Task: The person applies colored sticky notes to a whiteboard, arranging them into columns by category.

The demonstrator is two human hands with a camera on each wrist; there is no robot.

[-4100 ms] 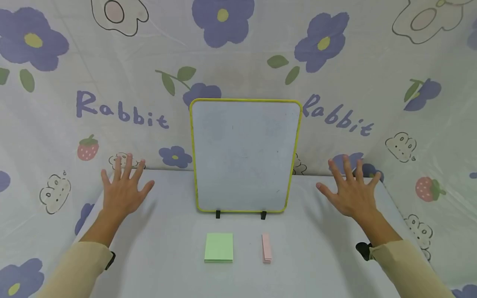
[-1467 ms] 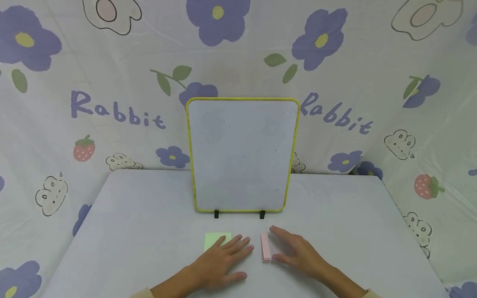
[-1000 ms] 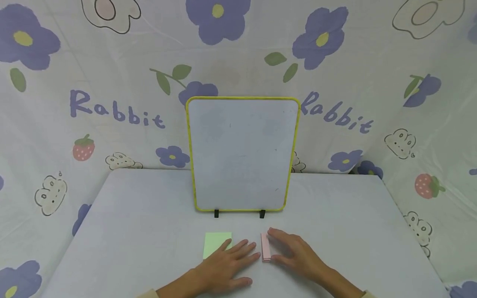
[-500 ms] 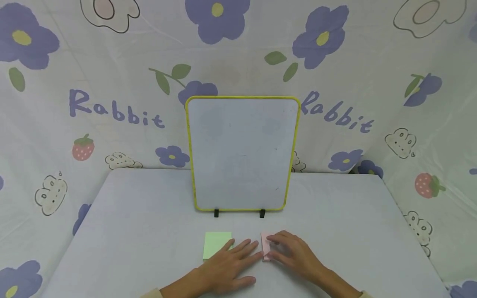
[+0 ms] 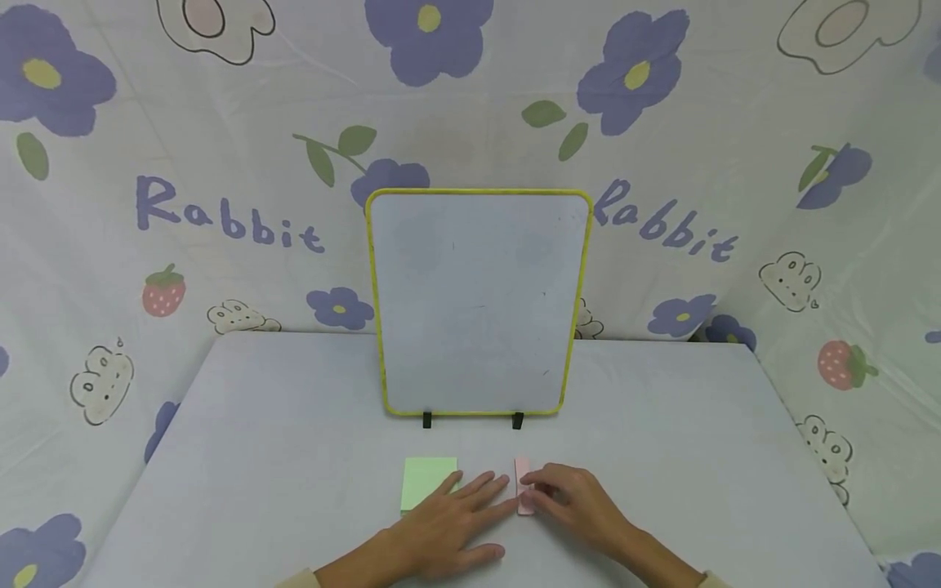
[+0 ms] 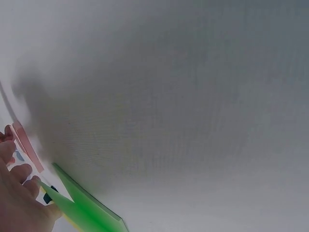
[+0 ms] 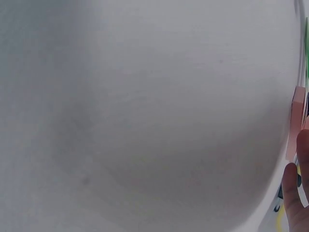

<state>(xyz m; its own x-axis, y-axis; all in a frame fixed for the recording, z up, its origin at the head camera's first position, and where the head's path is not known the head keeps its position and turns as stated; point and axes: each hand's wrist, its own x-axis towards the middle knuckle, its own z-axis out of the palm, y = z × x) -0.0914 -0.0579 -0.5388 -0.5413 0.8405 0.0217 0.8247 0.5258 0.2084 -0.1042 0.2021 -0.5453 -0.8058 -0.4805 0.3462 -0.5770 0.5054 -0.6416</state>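
My left hand (image 5: 452,527) lies with fingers spread beside the green sticky note pad (image 5: 425,478), covering its lower right corner. One of its fingertips reaches the left edge of the narrow pink sticky note pad (image 5: 521,466). My right hand (image 5: 588,506) comes from the right, with index finger and thumb drawn together over the pink pad's top, pinching at its surface. In the left wrist view, the green pad (image 6: 91,200) stretches below the left fingers. The right wrist view has the pink pad (image 7: 297,116) at its right edge, close to the right fingers.
A yellow-framed whiteboard (image 5: 478,302) stands upright behind the pads on small black feet (image 5: 427,420). The white tabletop (image 5: 279,441) extends to both sides. A patterned cloth (image 5: 448,122) with purple flowers hangs behind and beside it.
Both hands came down from their raised, spread pose beside the whiteboard to the pads. The left then slid right to the pink pad, while the right thumb and index finger closed together over it.
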